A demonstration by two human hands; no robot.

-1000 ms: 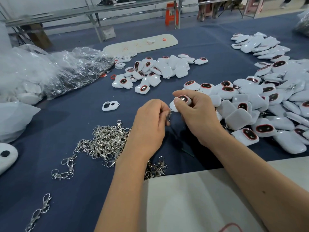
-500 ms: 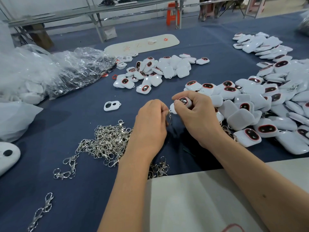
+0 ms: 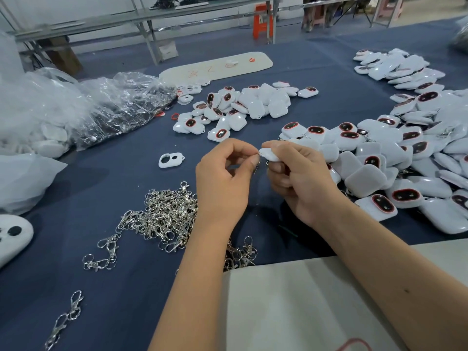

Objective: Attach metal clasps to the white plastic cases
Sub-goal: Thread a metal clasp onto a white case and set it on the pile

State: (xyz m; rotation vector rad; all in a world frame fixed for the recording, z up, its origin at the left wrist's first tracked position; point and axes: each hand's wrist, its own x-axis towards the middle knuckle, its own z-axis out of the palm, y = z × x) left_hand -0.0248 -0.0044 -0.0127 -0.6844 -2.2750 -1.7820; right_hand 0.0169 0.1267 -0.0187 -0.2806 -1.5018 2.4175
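My right hand [image 3: 301, 181] grips a white plastic case [image 3: 269, 154] above the blue table, its plain side up. My left hand [image 3: 224, 183] pinches a small metal clasp [image 3: 257, 162] against the case's left corner; the clasp hangs down between my hands and is mostly hidden by my fingers. A heap of loose silver clasps [image 3: 164, 216] lies on the cloth just left of my left wrist. White cases with dark red-rimmed windows lie in a big pile [image 3: 395, 158] to the right and a smaller pile [image 3: 240, 107] behind my hands.
Crumpled clear plastic bags [image 3: 83, 107] fill the left side. A single white frame piece [image 3: 170, 159] lies left of my hands. A pale board [image 3: 217, 65] lies at the back, a beige sheet [image 3: 291, 307] at the near edge. Two linked clasps [image 3: 64, 317] lie near bottom left.
My right hand has turned the case over, so its dark window no longer shows. Both hands stay together at the same spot, the left still working the clasp at the case's corner.
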